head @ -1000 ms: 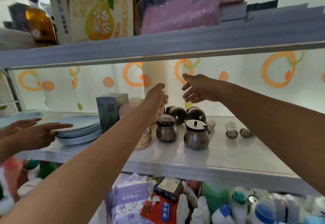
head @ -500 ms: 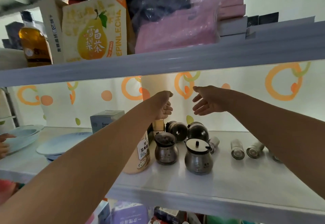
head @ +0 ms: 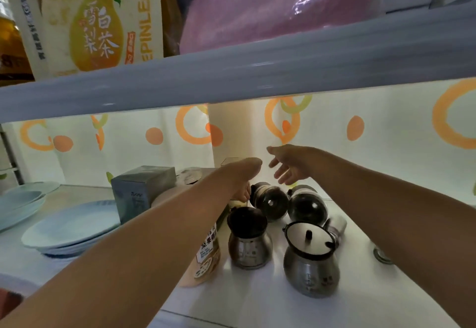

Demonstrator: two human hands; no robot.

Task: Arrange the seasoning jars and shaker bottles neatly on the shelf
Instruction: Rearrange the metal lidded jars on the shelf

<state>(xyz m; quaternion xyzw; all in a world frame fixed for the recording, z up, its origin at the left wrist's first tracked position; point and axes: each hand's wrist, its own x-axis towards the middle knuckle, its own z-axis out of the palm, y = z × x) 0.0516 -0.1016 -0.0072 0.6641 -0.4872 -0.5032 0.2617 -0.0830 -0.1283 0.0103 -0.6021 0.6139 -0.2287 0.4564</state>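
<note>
Four jars sit in a square on the shelf (head: 257,302): near-left jar (head: 248,240) and near-right jar (head: 310,263) in front, far-left jar (head: 270,202) and far-right jar (head: 306,205) behind. Just left of the near-left jar stands a bottle (head: 207,258). Farther left there's a box (head: 143,191), with plates (head: 69,227) left of it. A shaker (head: 336,226) lies just behind the near-right jar. Above the far pair hover the left hand (head: 242,173) and right hand (head: 291,165), apart.

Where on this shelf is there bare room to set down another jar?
Bare: the shelf front, before the jars, and between the white-lidded jar and shaker. Crowded: the jars, then bottle, box, plates leftward.
</note>
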